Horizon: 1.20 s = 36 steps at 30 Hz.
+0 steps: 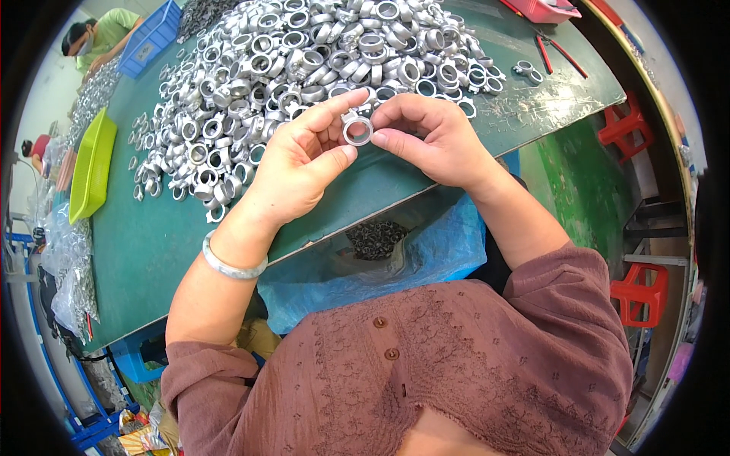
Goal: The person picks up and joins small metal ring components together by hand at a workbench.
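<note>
Metal ring (357, 130) — silver, round, held above green table (152, 243) edge, just in front of ring pile (304, 68). Both hands pinch it: left hand (300, 163) w/ thumb + forefinger on its left side, right hand (433, 137) gripping its right side. Pale bangle (228, 264) on left wrist. Blue bag (426, 251) of dark parts sits below table edge — approx. under hands.

Metal ring (357, 130) – dull silver, smooth-ish

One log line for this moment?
left hand: pinching metal ring | right hand: pinching same ring | ring pile: behind, on green table
</note>
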Each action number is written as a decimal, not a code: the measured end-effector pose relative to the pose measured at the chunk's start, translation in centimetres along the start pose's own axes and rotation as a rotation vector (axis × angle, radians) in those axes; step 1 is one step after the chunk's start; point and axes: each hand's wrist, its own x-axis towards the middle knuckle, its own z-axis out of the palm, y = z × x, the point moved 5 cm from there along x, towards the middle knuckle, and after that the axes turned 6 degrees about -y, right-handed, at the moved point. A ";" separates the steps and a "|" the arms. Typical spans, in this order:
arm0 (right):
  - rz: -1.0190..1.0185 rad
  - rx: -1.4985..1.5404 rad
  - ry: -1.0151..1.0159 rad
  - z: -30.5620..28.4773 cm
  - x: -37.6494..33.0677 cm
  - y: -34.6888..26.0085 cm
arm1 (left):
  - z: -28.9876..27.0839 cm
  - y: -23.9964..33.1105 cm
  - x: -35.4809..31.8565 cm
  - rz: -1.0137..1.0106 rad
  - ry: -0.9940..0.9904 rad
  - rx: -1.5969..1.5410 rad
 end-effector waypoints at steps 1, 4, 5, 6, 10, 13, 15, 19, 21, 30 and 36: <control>0.002 0.012 0.001 0.0 0.0 0.0 | 0.1 0.1 0.0 0.006 0.000 0.006; 0.014 0.025 0.002 0.0 0.0 0.0 | 0.1 0.3 0.0 0.007 0.038 0.013; 0.025 0.026 0.003 0.0 -0.1 0.0 | 0.0 0.2 0.0 0.007 0.037 0.013; 0.025 0.026 0.004 -0.1 -0.1 -0.1 | -0.2 0.1 0.0 0.008 0.035 0.070; -0.067 -0.018 -0.036 0.1 0.0 -0.7 | -0.5 -0.4 0.1 0.009 0.057 0.055; -0.122 -0.052 -0.040 0.1 0.0 -1.4 | -0.6 -0.1 0.3 -0.011 0.053 0.029; -0.093 -0.050 -0.023 -0.1 -0.1 -1.3 | -0.7 -0.3 0.2 -0.035 0.061 -0.015; -0.057 -0.051 0.033 -0.6 -0.2 -0.9 | -0.4 -0.3 0.3 -0.067 0.035 -0.079; -0.064 -0.055 0.064 -0.8 -0.1 -0.9 | -0.5 -0.2 0.2 -0.065 0.020 -0.083; -0.162 -0.239 0.261 -3.4 0.1 -1.0 | 1.6 0.9 -0.4 -0.037 -0.318 0.172; -0.312 -0.853 0.141 -2.4 0.7 -2.3 | 2.7 1.6 -0.7 0.033 -0.496 0.316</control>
